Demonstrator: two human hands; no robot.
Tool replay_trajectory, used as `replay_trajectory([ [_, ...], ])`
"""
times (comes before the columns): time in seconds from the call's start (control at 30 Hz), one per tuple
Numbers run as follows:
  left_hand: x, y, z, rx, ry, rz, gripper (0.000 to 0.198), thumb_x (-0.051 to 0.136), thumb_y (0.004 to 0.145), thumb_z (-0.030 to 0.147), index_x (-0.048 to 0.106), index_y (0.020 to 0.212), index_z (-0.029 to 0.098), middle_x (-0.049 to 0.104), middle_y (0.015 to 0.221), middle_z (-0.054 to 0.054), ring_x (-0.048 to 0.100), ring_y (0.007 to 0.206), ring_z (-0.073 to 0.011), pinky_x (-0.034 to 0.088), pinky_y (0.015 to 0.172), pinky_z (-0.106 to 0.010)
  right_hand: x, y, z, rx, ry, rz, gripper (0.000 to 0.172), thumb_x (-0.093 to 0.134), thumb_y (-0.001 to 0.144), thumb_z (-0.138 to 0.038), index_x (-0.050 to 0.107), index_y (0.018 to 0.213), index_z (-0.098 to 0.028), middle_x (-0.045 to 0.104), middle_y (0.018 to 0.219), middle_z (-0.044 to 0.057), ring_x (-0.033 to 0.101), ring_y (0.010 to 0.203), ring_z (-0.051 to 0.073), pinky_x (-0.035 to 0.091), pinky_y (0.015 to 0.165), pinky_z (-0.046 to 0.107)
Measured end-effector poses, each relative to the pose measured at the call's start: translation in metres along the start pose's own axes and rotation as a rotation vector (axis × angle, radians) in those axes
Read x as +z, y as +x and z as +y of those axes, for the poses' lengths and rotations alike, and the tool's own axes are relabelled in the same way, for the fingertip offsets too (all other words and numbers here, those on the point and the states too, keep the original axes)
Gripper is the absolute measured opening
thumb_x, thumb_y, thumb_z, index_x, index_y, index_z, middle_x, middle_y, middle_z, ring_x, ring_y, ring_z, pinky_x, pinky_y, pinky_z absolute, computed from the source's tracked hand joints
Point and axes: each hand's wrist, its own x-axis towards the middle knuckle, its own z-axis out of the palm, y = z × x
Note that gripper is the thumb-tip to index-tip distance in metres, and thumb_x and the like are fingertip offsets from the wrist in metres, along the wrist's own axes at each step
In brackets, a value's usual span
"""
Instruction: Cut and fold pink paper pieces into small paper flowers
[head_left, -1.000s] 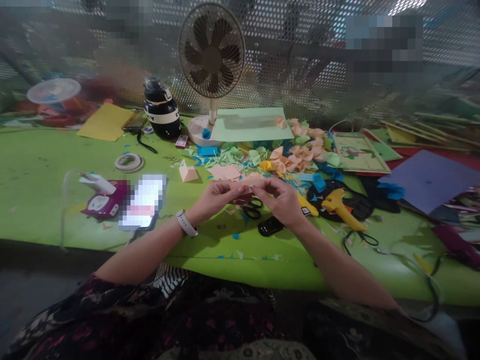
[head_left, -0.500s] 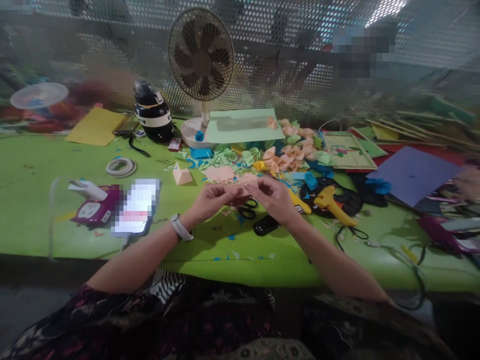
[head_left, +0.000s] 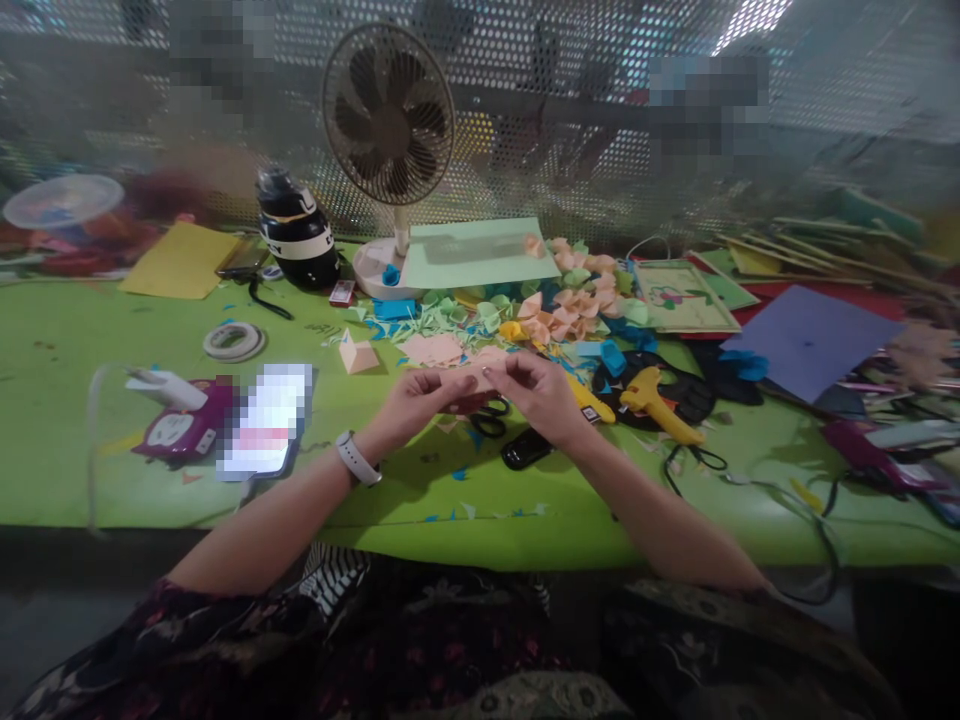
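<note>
Between my two hands is a small peach paper piece (head_left: pixel 471 375), partly covered by my fingers. My left hand (head_left: pixel 412 405), with a white watch on its wrist, pinches the paper's left side. The fingers of my right hand (head_left: pixel 538 392) close on its right side. Beneath them, black-handled scissors (head_left: pixel 491 418) and a black object (head_left: pixel 525 447) lie on the green table (head_left: pixel 420 510). Just beyond my hands are peach paper pieces (head_left: pixel 433 349) among green and blue scraps. A folded peach paper (head_left: pixel 358 354) stands to the left.
A fan (head_left: pixel 388 130) and a black bottle (head_left: pixel 300 235) stand at the back. A phone (head_left: pixel 266 420) and a tape roll (head_left: pixel 234 341) lie left. Right are a yellow glue gun (head_left: pixel 660 403) with its cable, a yellow cutter (head_left: pixel 589 400), and purple paper (head_left: pixel 810 340).
The view has shifted slightly, so the table items appear a little further left. Both hands remain on the peach paper, with only slight finger movement.
</note>
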Motion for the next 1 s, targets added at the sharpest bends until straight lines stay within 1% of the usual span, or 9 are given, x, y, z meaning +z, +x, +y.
replay_trajectory([
  [0.2,0.000,0.000,0.000,0.005,0.002,0.009,0.031,0.080,0.076,0.046,0.079,0.087,0.018,0.079,0.087,-0.009,0.075,0.079,-0.0170,0.060,0.085,-0.033,0.000,0.000,0.002,-0.005,0.012,0.002,0.039,0.068,0.083,-0.052,0.051,0.065,-0.021,0.047,0.064,-0.003,0.039,0.058,0.011,0.036,0.055,0.027],
  [0.4,0.001,0.000,0.000,0.009,0.024,0.015,0.036,0.080,0.074,0.050,0.079,0.088,0.016,0.079,0.088,-0.009,0.075,0.080,-0.0181,0.060,0.086,-0.035,0.000,0.000,0.001,0.010,-0.002,0.004,0.044,0.068,0.081,-0.057,0.050,0.064,-0.021,0.045,0.062,-0.004,0.038,0.057,0.011,0.035,0.054,0.027],
  [0.53,0.000,0.000,-0.002,0.022,0.033,0.012,0.036,0.079,0.075,0.050,0.078,0.089,0.017,0.079,0.088,-0.009,0.075,0.081,-0.0176,0.060,0.085,-0.035,-0.001,0.000,0.003,0.002,-0.035,0.015,0.048,0.067,0.082,-0.059,0.045,0.062,-0.022,0.041,0.061,-0.004,0.036,0.057,0.011,0.033,0.053,0.027],
  [0.67,-0.002,0.000,-0.001,0.005,0.073,-0.008,0.036,0.081,0.074,0.048,0.078,0.089,0.015,0.079,0.086,-0.011,0.075,0.077,-0.0178,0.060,0.077,-0.031,0.000,0.000,0.003,-0.016,-0.053,-0.004,0.049,0.066,0.083,-0.061,0.046,0.062,-0.022,0.042,0.062,-0.003,0.038,0.059,0.012,0.033,0.054,0.027],
  [0.77,-0.006,0.001,0.000,-0.052,0.106,-0.059,0.036,0.083,0.071,0.046,0.078,0.085,0.013,0.079,0.083,-0.012,0.075,0.072,-0.0172,0.060,0.069,-0.028,0.000,0.000,0.001,-0.017,-0.058,-0.028,0.049,0.065,0.082,-0.064,0.049,0.063,-0.022,0.046,0.062,-0.002,0.041,0.061,0.013,0.035,0.055,0.028],
  [0.83,-0.008,0.002,-0.001,-0.078,0.132,-0.083,0.035,0.082,0.072,0.047,0.077,0.083,0.014,0.079,0.083,-0.013,0.075,0.071,-0.0176,0.059,0.066,-0.027,0.001,-0.001,-0.001,-0.021,-0.052,-0.040,0.048,0.064,0.082,-0.065,0.052,0.065,-0.022,0.049,0.063,-0.001,0.043,0.062,0.013,0.036,0.056,0.028],
  [0.93,-0.011,0.004,-0.002,-0.061,0.157,-0.092,0.035,0.081,0.074,0.047,0.076,0.083,0.014,0.079,0.084,-0.013,0.075,0.072,-0.0183,0.059,0.063,-0.027,0.000,-0.001,-0.003,-0.033,-0.030,-0.049,0.045,0.064,0.083,-0.062,0.056,0.068,-0.021,0.051,0.065,-0.001,0.043,0.062,0.013,0.037,0.057,0.029],
  [1.0,-0.012,0.004,-0.002,-0.038,0.138,-0.093,0.035,0.081,0.073,0.047,0.074,0.082,0.013,0.079,0.084,-0.013,0.075,0.072,-0.0184,0.060,0.065,-0.029,-0.002,-0.001,-0.002,-0.015,-0.043,-0.073,0.043,0.066,0.082,-0.060,0.056,0.068,-0.021,0.051,0.065,-0.002,0.043,0.061,0.013,0.035,0.056,0.028],
])
